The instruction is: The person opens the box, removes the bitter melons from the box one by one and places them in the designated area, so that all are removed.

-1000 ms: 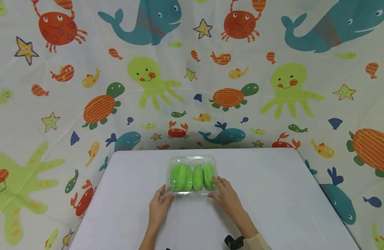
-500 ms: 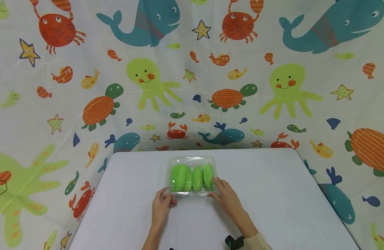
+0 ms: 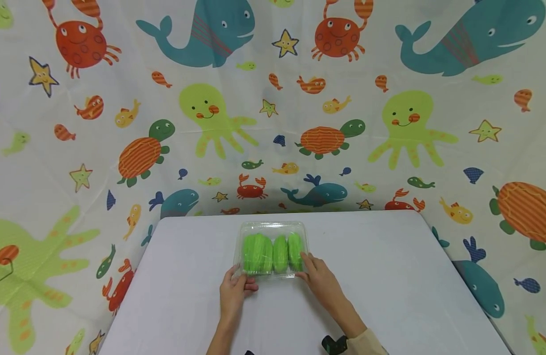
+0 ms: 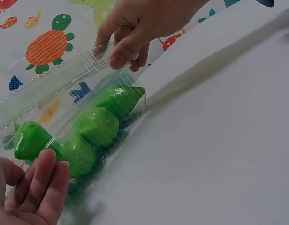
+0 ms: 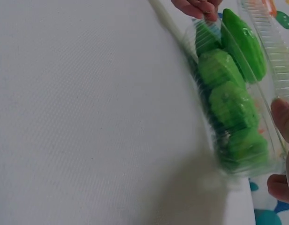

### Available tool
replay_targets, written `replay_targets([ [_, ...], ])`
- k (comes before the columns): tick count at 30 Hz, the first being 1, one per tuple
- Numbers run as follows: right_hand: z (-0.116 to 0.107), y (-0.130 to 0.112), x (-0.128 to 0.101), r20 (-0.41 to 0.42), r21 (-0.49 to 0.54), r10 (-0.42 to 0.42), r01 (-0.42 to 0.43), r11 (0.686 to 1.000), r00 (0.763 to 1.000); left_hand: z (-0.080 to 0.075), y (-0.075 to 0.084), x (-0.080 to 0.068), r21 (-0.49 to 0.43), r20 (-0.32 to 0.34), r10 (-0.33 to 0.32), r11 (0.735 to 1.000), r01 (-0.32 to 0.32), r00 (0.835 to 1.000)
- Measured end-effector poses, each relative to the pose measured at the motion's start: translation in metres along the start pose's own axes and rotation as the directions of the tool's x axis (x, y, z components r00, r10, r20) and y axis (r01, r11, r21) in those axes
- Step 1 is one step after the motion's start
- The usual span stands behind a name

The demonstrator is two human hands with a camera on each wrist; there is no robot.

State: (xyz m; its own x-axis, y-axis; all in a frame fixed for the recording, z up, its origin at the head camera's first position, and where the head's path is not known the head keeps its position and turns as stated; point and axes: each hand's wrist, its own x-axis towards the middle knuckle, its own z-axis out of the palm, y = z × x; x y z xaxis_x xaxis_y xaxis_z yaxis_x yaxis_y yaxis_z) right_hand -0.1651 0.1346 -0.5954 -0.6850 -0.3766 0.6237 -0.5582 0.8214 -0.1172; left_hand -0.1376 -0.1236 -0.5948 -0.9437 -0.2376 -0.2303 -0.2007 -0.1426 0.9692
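A clear plastic clamshell container lies toward the back middle of the white table, its lid down. Inside are several bright green, ridged, cucumber-shaped vegetables. My left hand holds the near left corner, its lower fingers curled beneath my thumb. In the left wrist view, the fingertips rest right at the container's rim. At the near right corner my right hand grips the edge, with the thumb on the near side and fingers along the right side. The right wrist view shows the thumb against the clear wall.
The white table spreads out on both sides of the container. Behind it hangs a cloth printed with sea animals. A dark band-like device sits at my right wrist, by a beige sleeve.
My left hand has shifted slightly right, its lower fingers curling in under the thumb at the container's corner. The right hand stays nearly still, and the green vegetables at the left have shifted a little.
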Motion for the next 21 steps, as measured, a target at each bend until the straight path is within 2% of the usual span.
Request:
replay_targets([
  [6, 0.0027, -0.0006, -0.0040, -0.035, -0.019, -0.016, 0.016, 1.000, 0.999, 0.0002, 0.0011, -0.0007, -0.007, 0.024, 0.019, 1.000, -0.019, 1.000],
  [12, 0.0057, -0.0015, -0.0024, -0.113, -0.054, -0.036, 0.030, 0.998, 0.993, -0.0003, 0.0015, -0.0016, -0.011, 0.047, 0.042, 0.999, -0.041, 0.998],
  [21, 0.0082, -0.0039, 0.0000, -0.119, -0.095, -0.017, 0.006, 0.995, 0.993, -0.0014, 0.0009, -0.0001, 0.006, 0.053, 0.042, 0.999, -0.043, 0.998],
])
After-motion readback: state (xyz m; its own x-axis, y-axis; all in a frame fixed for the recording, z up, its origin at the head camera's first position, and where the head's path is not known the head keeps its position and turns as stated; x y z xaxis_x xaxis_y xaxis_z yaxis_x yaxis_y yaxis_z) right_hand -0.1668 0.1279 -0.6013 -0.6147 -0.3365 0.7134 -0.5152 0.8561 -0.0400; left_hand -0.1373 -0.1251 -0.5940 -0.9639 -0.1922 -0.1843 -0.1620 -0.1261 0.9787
